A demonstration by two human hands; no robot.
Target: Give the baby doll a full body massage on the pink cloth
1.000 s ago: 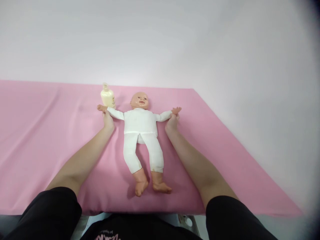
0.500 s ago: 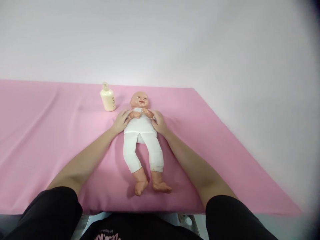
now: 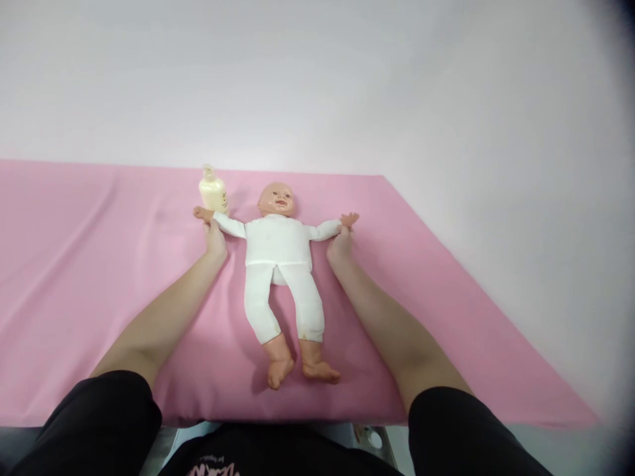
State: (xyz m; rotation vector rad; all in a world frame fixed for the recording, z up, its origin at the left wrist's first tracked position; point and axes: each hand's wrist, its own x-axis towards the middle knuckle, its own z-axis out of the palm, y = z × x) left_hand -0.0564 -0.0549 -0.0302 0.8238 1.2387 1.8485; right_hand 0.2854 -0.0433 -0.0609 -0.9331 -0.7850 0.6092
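Observation:
A baby doll (image 3: 278,248) in a white suit lies on its back on the pink sheet (image 3: 74,264), head away from me, feet toward me. Both its arms are stretched straight out to the sides. My left hand (image 3: 214,238) grips the doll's wrist on the left side, close to a cream bottle (image 3: 213,192). On the other side my right hand (image 3: 340,243) holds the doll's other wrist.
The cream bottle stands upright on the sheet just behind the doll's left-side hand. The pink sheet's right edge runs diagonally from the far middle to the near right. A plain white wall rises behind.
The doll's arms were spread out a second ago, were folded onto its chest half a second ago, and are now spread out to the sides again, my hands moving apart with them.

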